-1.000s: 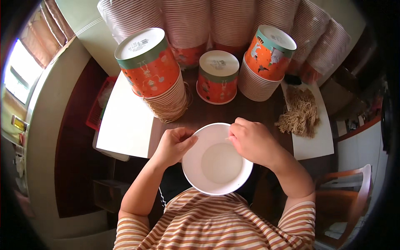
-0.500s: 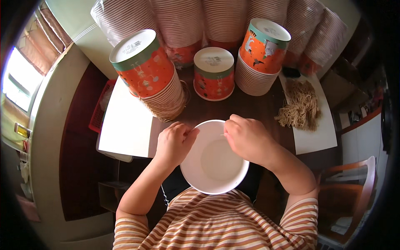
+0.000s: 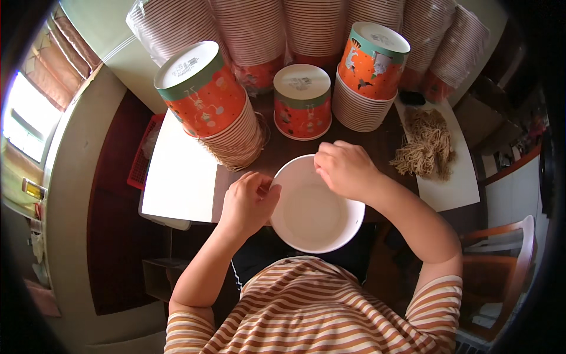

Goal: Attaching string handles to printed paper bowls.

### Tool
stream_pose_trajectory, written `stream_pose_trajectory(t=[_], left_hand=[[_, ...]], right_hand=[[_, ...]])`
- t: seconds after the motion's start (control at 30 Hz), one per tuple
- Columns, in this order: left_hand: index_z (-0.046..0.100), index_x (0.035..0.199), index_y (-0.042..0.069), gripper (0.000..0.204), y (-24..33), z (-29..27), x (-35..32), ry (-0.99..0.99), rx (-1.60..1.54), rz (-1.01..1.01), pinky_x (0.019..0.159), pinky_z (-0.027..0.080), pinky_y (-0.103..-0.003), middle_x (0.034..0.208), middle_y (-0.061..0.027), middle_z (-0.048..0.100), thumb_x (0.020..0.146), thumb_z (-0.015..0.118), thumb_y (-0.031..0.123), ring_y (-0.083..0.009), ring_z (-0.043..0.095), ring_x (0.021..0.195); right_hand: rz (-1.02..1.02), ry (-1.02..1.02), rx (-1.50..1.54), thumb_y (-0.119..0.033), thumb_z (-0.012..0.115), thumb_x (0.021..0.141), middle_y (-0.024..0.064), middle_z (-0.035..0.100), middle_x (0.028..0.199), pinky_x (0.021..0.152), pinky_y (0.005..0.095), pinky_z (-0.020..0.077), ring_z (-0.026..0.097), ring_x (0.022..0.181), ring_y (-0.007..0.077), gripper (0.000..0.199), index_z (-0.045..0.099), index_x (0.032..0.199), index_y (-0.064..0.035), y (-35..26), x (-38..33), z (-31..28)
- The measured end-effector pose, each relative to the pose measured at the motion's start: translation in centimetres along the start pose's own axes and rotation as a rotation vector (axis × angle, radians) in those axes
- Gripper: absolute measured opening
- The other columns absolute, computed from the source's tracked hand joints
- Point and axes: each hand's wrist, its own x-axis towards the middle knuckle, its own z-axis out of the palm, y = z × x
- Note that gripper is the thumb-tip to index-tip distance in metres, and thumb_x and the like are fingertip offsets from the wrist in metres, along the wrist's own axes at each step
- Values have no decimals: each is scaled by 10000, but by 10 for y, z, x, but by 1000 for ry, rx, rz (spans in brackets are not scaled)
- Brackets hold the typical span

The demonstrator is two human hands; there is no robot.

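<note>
A white-lined paper bucket sits tilted over my lap at the table's near edge, its round mouth facing me. At its left rim my left hand is closed, the thumb against the rim and the fingers curled outside. My right hand is closed in a pinch at the far right part of the rim. What lies between its fingertips is hidden. Past the bucket, a single orange and green paper bucket stands upside down.
Upturned bucket stacks stand at left and right, the left one draped with twine. Plastic-wrapped bucket stacks line the back. A bundle of tan twine lies on a white board. A chair is at right.
The bucket has shifted away from me and to the right. My right hand has moved farther up with the rim, while my left hand has stayed nearly in place.
</note>
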Motion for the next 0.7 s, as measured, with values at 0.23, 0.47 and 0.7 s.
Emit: stream_pose_trajectory(t=[0.23, 0.47, 0.7], left_hand=[[646, 985, -56, 202, -24, 8, -9, -2, -612, -146, 660, 504, -261, 827, -92, 666, 917, 562, 114, -134, 619, 705], [640, 1032, -69, 188, -37, 10, -2, -67, -580, -146, 673, 501, -242, 841, -71, 668, 929, 537, 50, -106, 605, 736], [635, 1045, -74, 190, -35, 7, 6, -103, -608, -142, 693, 509, -240, 865, -77, 671, 922, 552, 44, -108, 612, 756]], right_hand=[[-35, 229, 334, -112, 672, 785, 75, 568, 915, 700, 361, 497, 608, 806, 266, 71, 643, 794, -47, -21, 8, -2], [140, 62, 540, -110, 623, 794, 114, 570, 849, 668, 409, 482, 603, 752, 306, 85, 622, 750, -38, -39, 12, 16], [187, 56, 497, -98, 608, 799, 126, 575, 846, 672, 420, 489, 610, 749, 315, 84, 614, 749, -31, -42, 18, 12]])
